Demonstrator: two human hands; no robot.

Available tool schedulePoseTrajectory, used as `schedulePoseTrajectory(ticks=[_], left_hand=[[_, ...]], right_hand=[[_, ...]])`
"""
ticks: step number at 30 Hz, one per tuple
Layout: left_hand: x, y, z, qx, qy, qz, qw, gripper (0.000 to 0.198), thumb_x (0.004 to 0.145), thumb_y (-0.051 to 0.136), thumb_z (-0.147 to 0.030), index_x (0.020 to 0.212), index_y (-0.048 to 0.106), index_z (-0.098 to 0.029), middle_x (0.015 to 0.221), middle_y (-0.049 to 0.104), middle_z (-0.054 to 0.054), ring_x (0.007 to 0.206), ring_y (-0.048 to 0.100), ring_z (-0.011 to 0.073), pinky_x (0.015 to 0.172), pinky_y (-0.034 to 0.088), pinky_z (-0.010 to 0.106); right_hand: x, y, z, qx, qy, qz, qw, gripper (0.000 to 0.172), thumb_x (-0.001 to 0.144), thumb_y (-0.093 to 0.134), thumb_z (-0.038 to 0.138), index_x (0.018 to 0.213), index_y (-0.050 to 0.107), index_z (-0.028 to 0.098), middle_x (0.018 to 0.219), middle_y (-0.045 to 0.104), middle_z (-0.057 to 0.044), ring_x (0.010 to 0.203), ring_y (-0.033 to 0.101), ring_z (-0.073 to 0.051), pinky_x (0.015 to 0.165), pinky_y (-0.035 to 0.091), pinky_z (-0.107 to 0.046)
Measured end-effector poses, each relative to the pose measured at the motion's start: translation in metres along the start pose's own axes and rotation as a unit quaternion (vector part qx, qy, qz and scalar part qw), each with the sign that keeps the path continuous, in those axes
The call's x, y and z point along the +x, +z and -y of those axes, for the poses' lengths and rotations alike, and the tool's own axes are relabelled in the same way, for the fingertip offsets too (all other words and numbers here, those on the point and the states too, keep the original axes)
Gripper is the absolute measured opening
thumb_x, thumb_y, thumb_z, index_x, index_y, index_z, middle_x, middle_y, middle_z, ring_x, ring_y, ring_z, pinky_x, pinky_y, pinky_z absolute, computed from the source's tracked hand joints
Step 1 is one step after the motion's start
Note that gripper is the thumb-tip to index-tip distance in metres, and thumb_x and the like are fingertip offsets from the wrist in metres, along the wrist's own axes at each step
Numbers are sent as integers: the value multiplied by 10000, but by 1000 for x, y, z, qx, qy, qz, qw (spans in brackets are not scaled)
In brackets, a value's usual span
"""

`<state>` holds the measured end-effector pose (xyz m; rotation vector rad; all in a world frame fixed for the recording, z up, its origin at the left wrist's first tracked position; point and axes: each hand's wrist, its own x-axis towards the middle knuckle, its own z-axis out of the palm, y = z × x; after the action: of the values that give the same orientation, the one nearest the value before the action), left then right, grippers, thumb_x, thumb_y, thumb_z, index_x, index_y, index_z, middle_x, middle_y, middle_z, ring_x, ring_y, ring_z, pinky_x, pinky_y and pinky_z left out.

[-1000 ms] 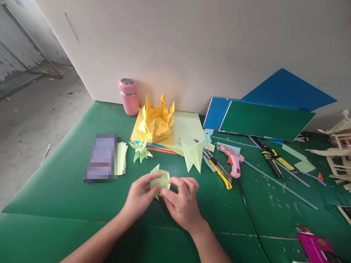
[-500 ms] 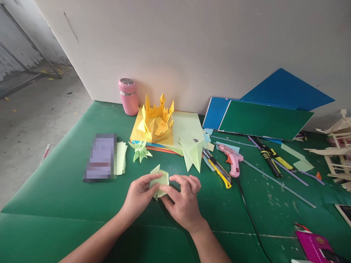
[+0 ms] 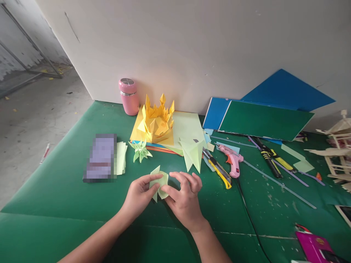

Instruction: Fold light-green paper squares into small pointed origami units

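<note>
A small folded piece of light green paper point(image 3: 163, 179) is held just above the green table. My left hand point(image 3: 141, 191) pinches its left part between thumb and fingers. From the right, my right hand point(image 3: 183, 193) holds the paper's lower edge with the thumb on top; the index finger is bent and raised off the sheet. Parts of the fingers under the paper are hidden. Beyond the hands lies a light green folded paper flower point(image 3: 140, 151). To its right are pointed folded light green pieces point(image 3: 192, 155).
A yellow paper crown point(image 3: 157, 126) sits on stacked coloured paper, beside a pink flask point(image 3: 128, 96). Left lie a blurred phone-like object point(image 3: 101, 157) and paper slips point(image 3: 120, 159). Right are a utility knife point(image 3: 218, 170), a pink glue gun point(image 3: 233, 160) with cord, glue sticks and boards point(image 3: 265, 120).
The right side of the paper has curved and narrowed under my right thumb. My right hand has shifted very slightly; my left hand keeps its grip.
</note>
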<state>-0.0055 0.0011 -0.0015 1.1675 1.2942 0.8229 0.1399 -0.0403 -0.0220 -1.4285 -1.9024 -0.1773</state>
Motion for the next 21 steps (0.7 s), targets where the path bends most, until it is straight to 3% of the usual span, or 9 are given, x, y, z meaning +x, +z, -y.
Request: schedulePoseTrajectory(ticks=[6, 14, 16, 18, 19, 21], left_hand=[[-1, 0, -3, 4, -22, -9, 1000, 320, 624, 666, -322, 892, 746, -167, 823, 771, 41, 616, 681, 189, 468, 504, 231], [-2, 1, -2, -27, -21, -15, 999, 320, 613, 669, -309, 888, 738, -161, 742, 757, 29, 544, 635, 155, 461, 486, 223], [-2, 0, -1, -27, -5, -23, 999, 320, 619, 670, -306, 895, 735, -159, 760, 757, 32, 540, 624, 143, 476, 493, 221], [-2, 0, -1, -27, 8, -29, 999, 323, 628, 669, -306, 907, 729, -154, 770, 756, 37, 517, 606, 130, 468, 491, 220], [-2, 1, -2, -26, 12, -29, 999, 327, 635, 666, -307, 917, 725, -152, 758, 753, 37, 498, 596, 126, 455, 488, 220], [-3, 1, -2, -30, 22, -26, 999, 325, 646, 660, -308, 924, 723, -152, 747, 752, 39, 501, 604, 132, 447, 495, 223]], right_hand=[[1, -5, 0, 11, -5, 18, 1000, 224, 830, 563, 118, 682, 622, 276, 1038, 582, -23, 1048, 424, -239, 979, 186, -462], [1, -5, -1, 31, 3, 20, 999, 154, 831, 593, 179, 712, 601, 275, 1025, 581, -21, 1040, 446, -245, 977, 197, -479], [1, -5, -2, 84, 14, 22, 996, 73, 855, 588, 336, 818, 601, 274, 1054, 559, -42, 1033, 474, -247, 966, 260, -479], [1, -5, -4, 161, 46, 30, 985, 250, 881, 519, 459, 1023, 560, 257, 1091, 544, -76, 1032, 507, -244, 918, 369, -448], [2, -5, -5, 201, 72, 32, 976, 305, 905, 471, 463, 1106, 518, 238, 1089, 548, -89, 1023, 524, -235, 879, 420, -420], [2, -4, -7, 257, 129, 31, 957, 253, 951, 396, 381, 1116, 495, 216, 1022, 582, -84, 974, 557, -210, 807, 475, -362]])
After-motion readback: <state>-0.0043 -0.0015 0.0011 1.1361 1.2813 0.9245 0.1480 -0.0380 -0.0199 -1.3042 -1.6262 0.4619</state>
